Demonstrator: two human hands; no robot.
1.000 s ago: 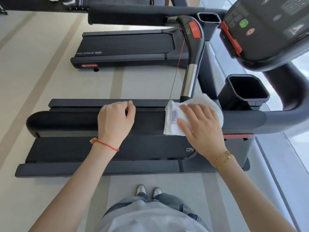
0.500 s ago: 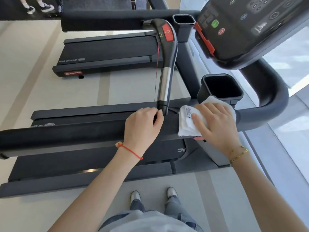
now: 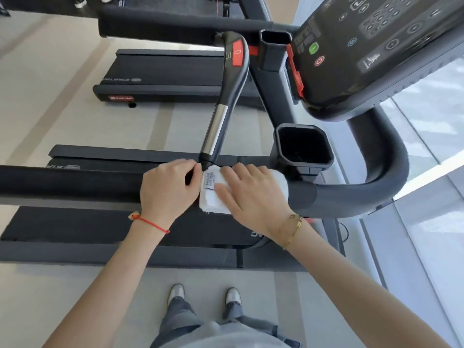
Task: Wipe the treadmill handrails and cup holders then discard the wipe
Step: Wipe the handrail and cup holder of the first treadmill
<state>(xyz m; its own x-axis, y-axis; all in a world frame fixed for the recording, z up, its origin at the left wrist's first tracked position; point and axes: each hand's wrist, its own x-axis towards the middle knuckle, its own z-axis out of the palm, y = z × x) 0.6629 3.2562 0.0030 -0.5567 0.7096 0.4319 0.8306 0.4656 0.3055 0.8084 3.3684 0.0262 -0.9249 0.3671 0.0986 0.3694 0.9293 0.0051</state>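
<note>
The wipe, white and folded with a small printed label showing, is draped over the near handrail of the treadmill, right where the padded black bar meets the grey curved section. It is pressed flat there by the right hand, whose fingers are laid out long and slightly spread across the cloth, palm down. Just beside it, the left hand is curled over the top of the same handrail, fingers bent and held close together, thumb tip almost touching the wipe's edge. Directly beyond the hands, the inner grip with its chrome sleeve and red patch is seen angling away. A square black cup holder stands just past the right hand, and a second cup holder is seen farther off, next to the console.
</note>
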